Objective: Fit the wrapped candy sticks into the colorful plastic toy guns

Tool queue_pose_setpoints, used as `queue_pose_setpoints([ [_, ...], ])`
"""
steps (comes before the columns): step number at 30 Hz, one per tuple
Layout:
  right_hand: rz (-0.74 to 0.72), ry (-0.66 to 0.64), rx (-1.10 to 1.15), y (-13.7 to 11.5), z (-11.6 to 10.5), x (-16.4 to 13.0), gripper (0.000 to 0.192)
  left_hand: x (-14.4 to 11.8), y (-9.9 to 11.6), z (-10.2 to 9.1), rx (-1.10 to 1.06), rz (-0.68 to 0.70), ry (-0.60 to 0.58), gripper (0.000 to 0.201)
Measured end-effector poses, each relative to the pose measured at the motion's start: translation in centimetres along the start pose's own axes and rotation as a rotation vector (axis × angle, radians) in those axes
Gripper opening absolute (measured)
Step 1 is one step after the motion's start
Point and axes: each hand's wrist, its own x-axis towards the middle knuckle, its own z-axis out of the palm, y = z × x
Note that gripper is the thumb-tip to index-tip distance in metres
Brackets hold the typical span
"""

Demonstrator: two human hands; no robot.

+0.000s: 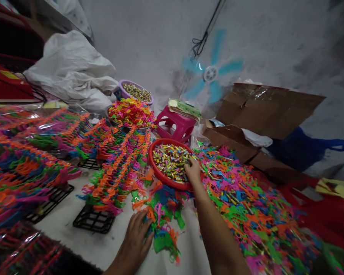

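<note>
1. Left hand lies flat, fingers spread, pressing on a small bunch of green and orange plastic toy pieces on the white table. It grips nothing, it only pins them. Risk: the pieces look light and tangled, so a shift of the palm could drag some off the near table edge.
2. Right hand reaches into the red bowl, fingers curled down among the small coloured tubes. Cannot tell whether it pinches any. Risk: the forearm crosses the bowl's near rim, and leaning on it could tip the bowl and spill the tubes.
3. The big heap of loose plastic pieces touches the bowl on its right side. Risk: the sleeveless forearm may sweep pieces into the bowl and mix them with the tubes.
4. Strung rows of pieces hang on black wire racks just left of the bowl. A bump from the left elbow could topple a rack.
5. Far back: pink stool, purple bowl, spinning blue fan. Its draught could scatter light pieces.
</note>
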Motion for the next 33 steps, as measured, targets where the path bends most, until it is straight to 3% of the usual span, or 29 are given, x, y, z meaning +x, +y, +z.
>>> queue_pose_setpoints([
  [4,0.142,0.114,0.326,0.6,-0.6,0.7,0.049,0.2,0.1,-0.3,-0.028,-0.006,-0.005,0.029],
  [8,0.228,0.132,0.624,0.0,-2.1,0.6,0.051,0.3,0.3,-0.5,-0.054,-0.031,0.005,0.027],
  [11,0.244,0.115,0.797,-1.6,-3.9,-1.2,0.045,0.4,0.2,-0.5,-0.101,-0.044,0.027,0.029],
  [14,0.293,-0.041,1.12,-3.6,-5.7,-5.2,0.038,0.7,0.2,-0.9,-0.193,-0.099,0.045,0.03],
  [18,0.469,-0.384,1.363,-5.4,-6.9,-12.6,0.036,2.0,1.3,-3.1,-0.47,-0.357,0.029,0.031],
  [21,0.562,-0.603,1.363,-5.9,-6.5,-17.1,0.033,3.6,2.8,-5.2,-0.883,-0.571,-0.153,0.037],
  [25,0.564,-0.856,1.325,-5.6,-5.4,-20.5,0.03,4.8,4.3,-6.3,-1.41,-0.664,-0.729,0.049],
  [27,0.549,-0.813,1.308,-5.3,-5.3,-21.3,0.032,4.6,4.5,-6.2,-1.508,-0.718,-0.862,0.037],
  [28,0.539,-0.729,1.288,-5.2,-5.3,-21.5,0.034,4.3,4.5,-6.1,-1.54,-0.754,-0.851,0.031],
  [33,0.356,-0.231,0.985,-5.5,-4.6,-23.5,0.036,3.5,5.0,-4.8,-1.768,-0.959,-0.518,0.025],
])
